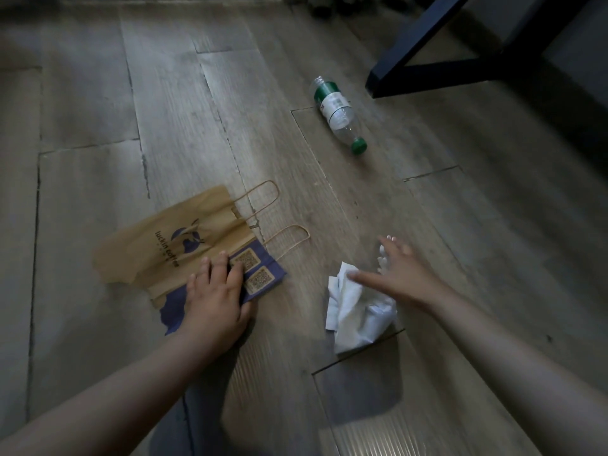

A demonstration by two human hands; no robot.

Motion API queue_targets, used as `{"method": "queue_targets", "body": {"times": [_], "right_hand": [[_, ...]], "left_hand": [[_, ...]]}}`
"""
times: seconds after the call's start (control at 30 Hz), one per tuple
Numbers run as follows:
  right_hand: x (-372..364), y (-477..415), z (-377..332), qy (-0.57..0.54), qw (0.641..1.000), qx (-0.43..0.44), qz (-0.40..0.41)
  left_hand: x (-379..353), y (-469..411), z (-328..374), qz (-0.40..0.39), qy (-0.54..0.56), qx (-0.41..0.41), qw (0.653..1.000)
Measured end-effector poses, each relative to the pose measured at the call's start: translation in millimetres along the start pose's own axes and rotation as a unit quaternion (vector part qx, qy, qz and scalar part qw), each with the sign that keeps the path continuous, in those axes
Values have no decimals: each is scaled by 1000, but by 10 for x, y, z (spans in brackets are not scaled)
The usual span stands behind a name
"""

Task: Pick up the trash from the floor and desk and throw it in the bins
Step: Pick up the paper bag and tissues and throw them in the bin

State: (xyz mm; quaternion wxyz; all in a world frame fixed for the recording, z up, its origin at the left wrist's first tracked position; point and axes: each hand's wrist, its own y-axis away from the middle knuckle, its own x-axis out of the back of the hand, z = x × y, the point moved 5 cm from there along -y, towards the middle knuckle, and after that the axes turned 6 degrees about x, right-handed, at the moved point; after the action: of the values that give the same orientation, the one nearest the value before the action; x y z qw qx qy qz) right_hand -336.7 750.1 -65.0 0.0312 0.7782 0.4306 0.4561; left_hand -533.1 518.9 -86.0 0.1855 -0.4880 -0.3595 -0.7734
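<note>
A flattened brown and blue paper bag (pixel 184 245) with two twine handles lies on the wooden floor. My left hand (pixel 215 292) rests on its blue lower end with fingers straight. Right of it lies a crumpled white tissue paper (pixel 353 311). My right hand (pixel 399 273) is spread over the tissue's upper right part, fingers straight, thumb pointing left across it. Farther off, an empty clear plastic bottle (pixel 339 113) with a green label and green cap lies on its side.
A dark blue table leg and crossbar (pixel 424 57) stand at the upper right, just beyond the bottle. Wooden floorboards (pixel 98 110) stretch to the left and behind the bag.
</note>
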Motion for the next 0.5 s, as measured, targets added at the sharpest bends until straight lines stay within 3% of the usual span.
{"method": "queue_targets", "body": {"times": [0.07,0.17,0.37,0.5], "right_hand": [[-153,90,-34,6,999,-9,-30],[-342,171,-48,102,994,-17,-33],[-549,224,-108,164,981,11,100],[-546,246,-85,180,973,28,141]], "left_hand": [[42,-1,-22,-4,7,-11,1000],[101,-8,-80,-12,21,-25,999],[151,0,-214,-33,44,-40,998],[139,6,-232,-25,52,-42,997]]}}
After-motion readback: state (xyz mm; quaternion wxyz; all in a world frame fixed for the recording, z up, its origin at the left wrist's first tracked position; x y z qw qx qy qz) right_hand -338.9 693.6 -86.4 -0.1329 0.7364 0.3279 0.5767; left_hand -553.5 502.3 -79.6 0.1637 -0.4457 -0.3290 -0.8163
